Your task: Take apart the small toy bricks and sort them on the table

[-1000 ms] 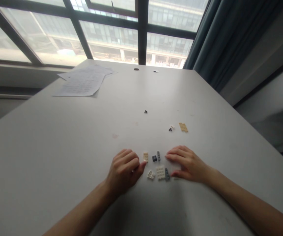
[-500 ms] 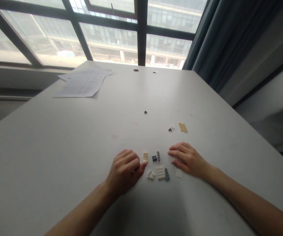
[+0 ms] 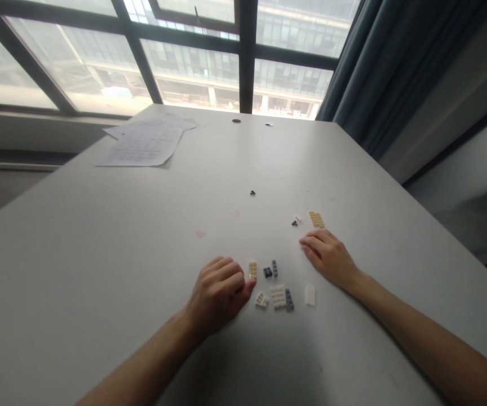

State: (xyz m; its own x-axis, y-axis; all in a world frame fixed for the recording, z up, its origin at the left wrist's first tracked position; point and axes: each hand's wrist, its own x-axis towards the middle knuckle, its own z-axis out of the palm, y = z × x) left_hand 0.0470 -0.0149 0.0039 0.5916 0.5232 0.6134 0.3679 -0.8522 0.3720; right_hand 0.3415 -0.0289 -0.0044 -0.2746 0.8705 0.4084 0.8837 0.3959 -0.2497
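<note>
My left hand (image 3: 220, 290) rests on the table with its fingers curled in, and anything inside them is hidden. Its thumb tip is at the near end of a tan toy brick (image 3: 252, 269). Right of that lie a small black brick (image 3: 268, 272) and a narrow grey brick (image 3: 274, 268). Closer to me are a white openwork piece (image 3: 261, 300), a white studded plate (image 3: 278, 296) and a dark grey wedge plate (image 3: 290, 300) against it. My right hand (image 3: 326, 254) is open and low over the table, fingers forward. A smooth white tile (image 3: 310, 295) lies below it.
Beyond my right fingertips are a tan plate (image 3: 317, 219), a small black piece (image 3: 295, 224) and a tiny white piece (image 3: 298, 219). Another black piece (image 3: 252, 193) sits farther off. Printed papers (image 3: 142, 148) lie at the far left of the white table (image 3: 176, 203).
My right hand has moved forward, away from the white tile and toward the tan plate, uncovering the tile. My left hand keeps its place. The view has shifted slightly.
</note>
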